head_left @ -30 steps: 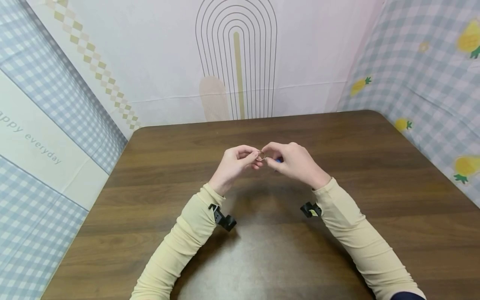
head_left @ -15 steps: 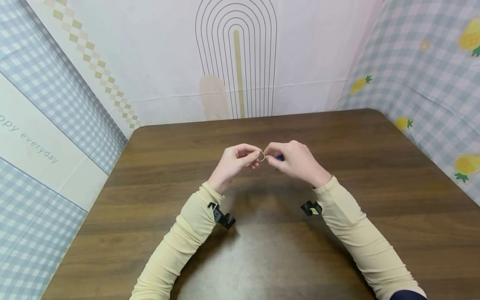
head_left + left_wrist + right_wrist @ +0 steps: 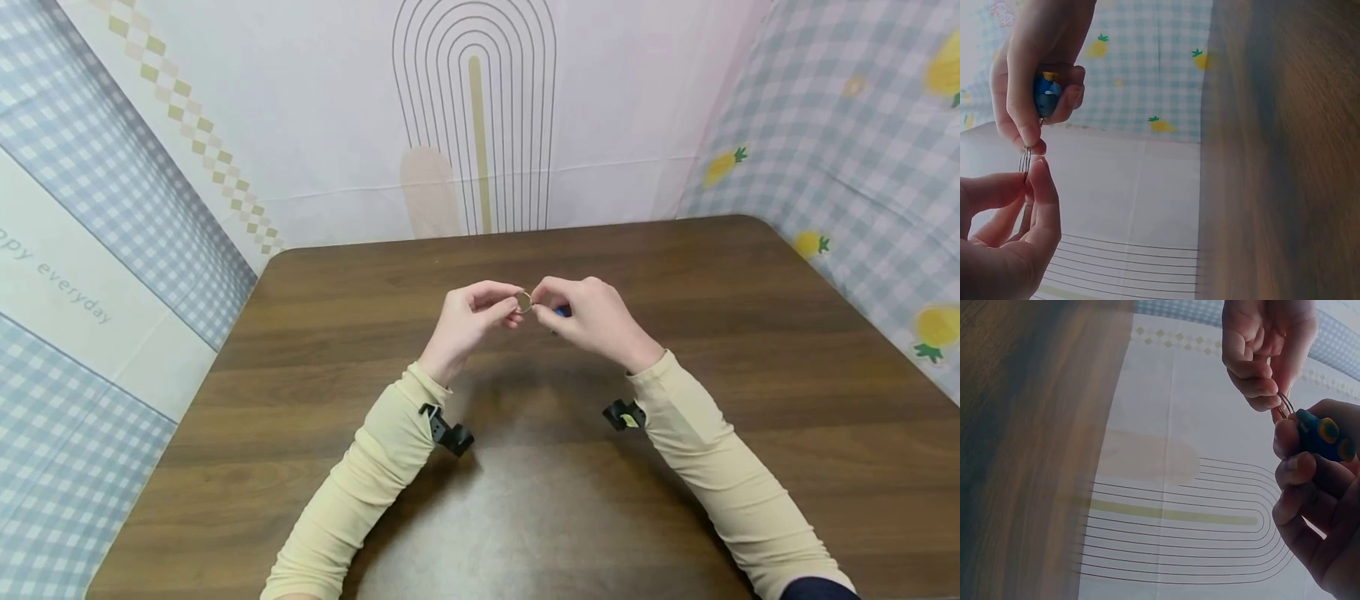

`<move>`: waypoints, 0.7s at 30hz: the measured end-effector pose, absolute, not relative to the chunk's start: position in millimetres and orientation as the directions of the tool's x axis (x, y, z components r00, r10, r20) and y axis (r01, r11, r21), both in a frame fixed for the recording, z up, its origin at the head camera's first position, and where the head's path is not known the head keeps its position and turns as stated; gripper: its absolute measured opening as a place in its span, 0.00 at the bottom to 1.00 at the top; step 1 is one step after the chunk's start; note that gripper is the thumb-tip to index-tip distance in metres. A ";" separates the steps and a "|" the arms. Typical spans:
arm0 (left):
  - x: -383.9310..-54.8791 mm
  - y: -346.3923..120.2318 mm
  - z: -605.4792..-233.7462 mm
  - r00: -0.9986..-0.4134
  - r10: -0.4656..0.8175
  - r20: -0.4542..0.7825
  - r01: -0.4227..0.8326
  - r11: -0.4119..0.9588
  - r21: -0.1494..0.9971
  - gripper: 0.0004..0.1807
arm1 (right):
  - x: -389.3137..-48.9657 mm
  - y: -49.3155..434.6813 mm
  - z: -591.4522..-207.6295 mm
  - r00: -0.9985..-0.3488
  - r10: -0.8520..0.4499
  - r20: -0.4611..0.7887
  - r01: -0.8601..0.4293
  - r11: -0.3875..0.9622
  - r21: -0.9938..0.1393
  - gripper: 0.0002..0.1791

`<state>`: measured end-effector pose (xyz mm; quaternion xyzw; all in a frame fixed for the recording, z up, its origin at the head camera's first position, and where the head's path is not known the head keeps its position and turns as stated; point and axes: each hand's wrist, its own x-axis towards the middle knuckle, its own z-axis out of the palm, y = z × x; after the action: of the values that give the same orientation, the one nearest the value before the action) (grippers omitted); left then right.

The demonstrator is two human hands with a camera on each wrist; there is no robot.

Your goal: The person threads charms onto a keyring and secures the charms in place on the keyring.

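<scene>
Between thumb and fingers my left hand (image 3: 467, 327) pinches a thin metal key ring (image 3: 524, 302), held up above the table. Facing it, my right hand (image 3: 600, 323) pinches at the ring's other side with thumb and index finger. A small blue figurine charm (image 3: 1046, 95) with orange and white parts sits within the right hand's curled fingers, with a small metal link below it. In the right wrist view the charm (image 3: 1321, 437) lies close to the key ring (image 3: 1284, 406). Whether link and ring are joined is hidden by the fingertips.
A brown wood-grain table (image 3: 300, 400) spreads beneath both arms. Behind it hangs a pale cloth (image 3: 322, 125) with arch lines, and checked cloths (image 3: 847, 175) flank the sides. Each sleeve carries a black wrist camera mount (image 3: 447, 431).
Both hands have risen slightly in the head view while keeping their pinch. The key ring shows a little more between the fingertips, and the head view has shifted slightly.
</scene>
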<state>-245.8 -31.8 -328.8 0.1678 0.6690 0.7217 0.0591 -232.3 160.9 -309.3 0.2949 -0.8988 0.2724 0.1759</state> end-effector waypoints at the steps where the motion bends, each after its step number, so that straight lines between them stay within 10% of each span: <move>1: -245.9 -31.8 -328.5 -0.935 0.309 0.175 0.157 -0.083 0.984 0.12 | -232.3 161.2 -309.3 -0.759 -0.439 0.480 -0.632 0.675 -0.382 0.02; 13: -245.0 -33.4 -327.3 -0.907 0.391 0.159 0.202 0.071 0.977 0.10 | -231.4 161.7 -310.5 -0.729 -0.489 0.478 -0.668 0.661 -0.342 0.04; 21: -242.0 -32.7 -323.6 -0.935 0.327 0.137 0.122 -0.064 0.990 0.15 | -230.7 160.3 -312.0 -0.756 -0.430 0.493 -0.633 0.673 -0.383 0.03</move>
<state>-242.0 -32.7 -323.6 0.1652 0.6805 0.7103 0.0721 -230.7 160.3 -312.0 0.2966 -0.8959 0.2749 0.1840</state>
